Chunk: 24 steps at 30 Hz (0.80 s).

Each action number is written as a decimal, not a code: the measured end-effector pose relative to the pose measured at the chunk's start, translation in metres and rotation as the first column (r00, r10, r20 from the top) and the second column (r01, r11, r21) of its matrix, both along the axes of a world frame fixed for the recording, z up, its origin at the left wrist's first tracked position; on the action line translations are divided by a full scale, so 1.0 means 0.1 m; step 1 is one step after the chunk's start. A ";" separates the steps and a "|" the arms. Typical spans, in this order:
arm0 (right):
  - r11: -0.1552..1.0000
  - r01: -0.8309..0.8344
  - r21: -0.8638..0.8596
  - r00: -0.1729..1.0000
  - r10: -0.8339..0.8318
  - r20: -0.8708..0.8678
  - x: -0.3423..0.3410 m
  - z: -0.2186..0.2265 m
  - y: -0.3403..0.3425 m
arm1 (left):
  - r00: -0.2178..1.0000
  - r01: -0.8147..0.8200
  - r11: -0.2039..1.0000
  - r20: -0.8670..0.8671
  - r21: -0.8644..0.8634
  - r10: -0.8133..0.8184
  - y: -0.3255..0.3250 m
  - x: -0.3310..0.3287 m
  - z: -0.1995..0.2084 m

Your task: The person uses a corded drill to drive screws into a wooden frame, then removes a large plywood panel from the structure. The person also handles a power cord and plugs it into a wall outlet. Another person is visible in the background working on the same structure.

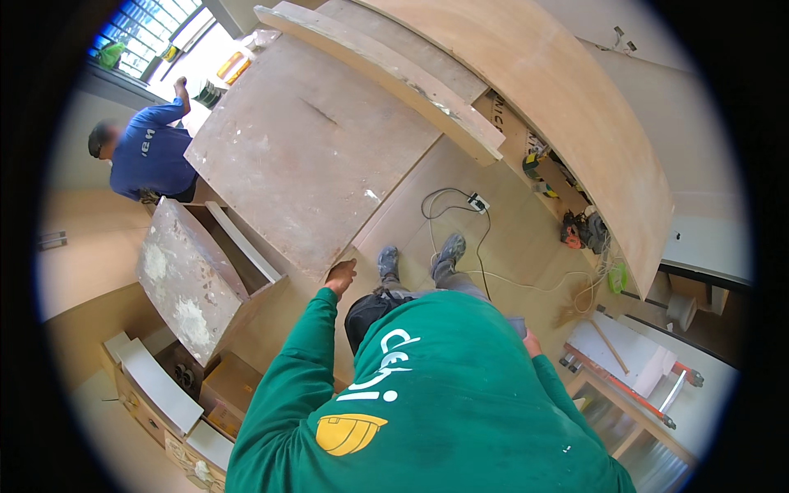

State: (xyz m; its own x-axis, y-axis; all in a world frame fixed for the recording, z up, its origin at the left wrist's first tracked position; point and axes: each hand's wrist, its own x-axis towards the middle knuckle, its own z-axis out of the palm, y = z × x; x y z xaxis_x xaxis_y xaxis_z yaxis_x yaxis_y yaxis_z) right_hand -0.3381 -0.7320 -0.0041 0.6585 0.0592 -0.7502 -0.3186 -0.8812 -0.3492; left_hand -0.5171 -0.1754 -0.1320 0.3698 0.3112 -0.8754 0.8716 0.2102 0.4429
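At the far left, a co-worker in a blue shirt (154, 156) and dark cap stands with one arm raised toward the bright barred window (152, 37). Below the co-worker, a small cabinet (187, 279) shows a worn panel splotched with white, and a cardboard box (234, 386) lies lower down, beside white strips (160, 378). The large worn plywood board (304, 148), scuffed and specked with white, spreads across the upper middle, its nearest corner pointing at the person. The left hand (340, 278) is at that corner, fingers bent; whether they are closed on the edge cannot be told. A long pale beam (382, 82) lies across the board's far side. Right of the board, the person's dusty shoes (388, 261) stand on the light floor (509, 238), and a white power strip (478, 202) with a black plug rests on the floor ahead of them. The right hand (532, 343), partly hidden by the green shirt (444, 386), grips a grey block (517, 326) near the person's side. Farther right, a curved plywood panel (575, 107) arches over an orange-and-black power tool (573, 230); below, a wooden stick (609, 345) lies on a white board (629, 353) near an orange bar (616, 382).
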 end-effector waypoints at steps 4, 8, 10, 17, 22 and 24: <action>0.998 0.003 -0.058 0.999 0.000 0.048 -0.51 -0.21 -0.38 | 0.992 0.080 0.996 -0.094 -0.048 -0.084 0.12 -0.33 -0.19; 0.995 -0.026 -0.094 0.999 0.028 0.027 -0.76 -0.07 -0.54 | 0.982 -0.023 0.998 -0.190 -0.057 0.012 0.04 -0.58 -0.23; 0.984 0.131 -0.119 0.987 -0.141 -0.080 -0.70 0.27 -0.43 | 0.979 -0.070 0.995 -0.198 -0.068 0.056 -0.05 -0.67 -0.21; 0.912 0.404 -0.072 0.901 -0.410 -0.142 -0.76 0.03 -1.07 | 0.974 -0.021 0.997 -0.225 -0.069 0.005 -0.14 -0.63 -0.06; 0.923 0.384 0.017 0.923 -0.382 -0.050 -0.58 -0.11 -1.39 | 0.963 0.072 0.997 -0.257 -0.027 -0.077 -0.34 -0.37 0.07; 0.925 0.377 0.050 0.922 -0.380 0.069 -0.59 -0.38 -1.60 | 0.964 0.087 0.996 -0.256 0.029 -0.076 -0.51 -0.13 0.11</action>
State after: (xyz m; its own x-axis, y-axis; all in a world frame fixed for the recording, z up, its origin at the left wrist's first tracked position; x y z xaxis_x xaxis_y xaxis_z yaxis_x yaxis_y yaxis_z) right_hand -0.3971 -0.8924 -0.0416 0.6923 -0.1801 -0.6988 -0.5970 -0.6869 -0.4144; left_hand -0.5302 -0.2269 -0.1215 0.1618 0.3252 -0.9317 0.9701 0.1206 0.2106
